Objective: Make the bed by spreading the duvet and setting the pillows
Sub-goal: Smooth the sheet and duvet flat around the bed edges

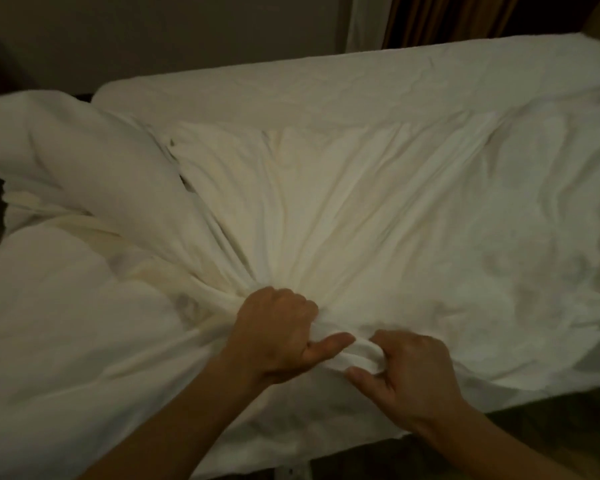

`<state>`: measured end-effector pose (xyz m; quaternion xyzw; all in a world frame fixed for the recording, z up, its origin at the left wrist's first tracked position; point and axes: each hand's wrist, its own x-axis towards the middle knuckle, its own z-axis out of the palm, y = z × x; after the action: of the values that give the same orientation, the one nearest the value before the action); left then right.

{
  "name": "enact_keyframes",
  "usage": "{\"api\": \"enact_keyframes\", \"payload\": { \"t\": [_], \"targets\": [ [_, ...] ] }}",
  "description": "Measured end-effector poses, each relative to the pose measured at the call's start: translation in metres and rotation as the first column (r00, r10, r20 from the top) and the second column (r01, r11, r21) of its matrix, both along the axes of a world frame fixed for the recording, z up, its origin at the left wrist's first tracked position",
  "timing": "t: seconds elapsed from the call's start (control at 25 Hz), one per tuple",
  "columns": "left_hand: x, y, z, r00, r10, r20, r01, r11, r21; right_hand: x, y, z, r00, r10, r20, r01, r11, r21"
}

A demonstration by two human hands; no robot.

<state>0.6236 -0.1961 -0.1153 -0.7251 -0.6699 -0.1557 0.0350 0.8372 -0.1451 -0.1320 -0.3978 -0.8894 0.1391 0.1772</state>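
Fingers (pixel 291 306) of the left hand (pixel 278 334) curled tight around a bunch of the duvet (pixel 326 209); right hand (pixel 409 368) pinching the same bunch just beside, thumb below. Gathered at the near edge of the bed (pixel 361 84), spread toward the far edge, piled thick at the left. Probably soft, light and loose, sliding easily; better taken at its edge or corners than mid-cloth.

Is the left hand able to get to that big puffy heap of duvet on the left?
Probably yes. The left hand grips a gathered fold near the bed's front edge, and the puffy heap lies just beyond with nothing between them. It would have to let go first.
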Motion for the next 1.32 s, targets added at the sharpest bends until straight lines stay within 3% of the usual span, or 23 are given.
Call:
{"api": "enact_keyframes", "payload": {
  "t": [0.12,0.32,0.52,0.68,0.8,0.96,1.16,1.32],
  "targets": [
    [-0.003,-0.008,-0.035,0.999,-0.01,0.033,0.015,0.987,-0.157,-0.004,-0.008,-0.037,0.996,-0.034,0.08,0.038,0.998,-0.044],
    [-0.023,-0.025,-0.019,0.995,-0.1,0.003,0.1,0.994,-0.039,-0.029,-0.029,-0.029,0.998,-0.007,-0.07,0.001,0.997,-0.078],
    [-0.091,-0.055,0.015,0.999,0.038,-0.017,-0.037,0.998,0.054,-0.1,-0.051,0.013,0.969,0.048,-0.244,-0.067,0.995,-0.073],
    [-0.168,-0.08,0.016,0.988,0.148,-0.054,-0.149,0.988,-0.029,-0.181,-0.068,0.026,0.943,0.071,-0.326,-0.125,0.981,-0.147],
    [-0.231,-0.076,0.008,0.988,0.144,-0.065,-0.148,0.986,-0.074,-0.24,-0.074,0.018,0.934,0.086,-0.347,-0.157,0.971,-0.183],
    [-0.293,-0.039,-0.007,0.999,-0.002,-0.05,0.0,1.0,-0.031,-0.296,-0.064,-0.001,0.961,-0.028,-0.274,-0.012,0.989,-0.146],
    [-0.334,0.044,-0.031,0.972,-0.229,-0.052,0.221,0.967,-0.126,-0.333,-0.015,-0.013,0.951,-0.278,-0.133,0.264,0.958,-0.113],
    [-0.339,0.089,-0.061,0.951,-0.303,0.068,0.31,0.939,-0.15,-0.355,0.003,-0.026,0.942,-0.336,-0.008,0.334,0.938,-0.092]
  ]
}}
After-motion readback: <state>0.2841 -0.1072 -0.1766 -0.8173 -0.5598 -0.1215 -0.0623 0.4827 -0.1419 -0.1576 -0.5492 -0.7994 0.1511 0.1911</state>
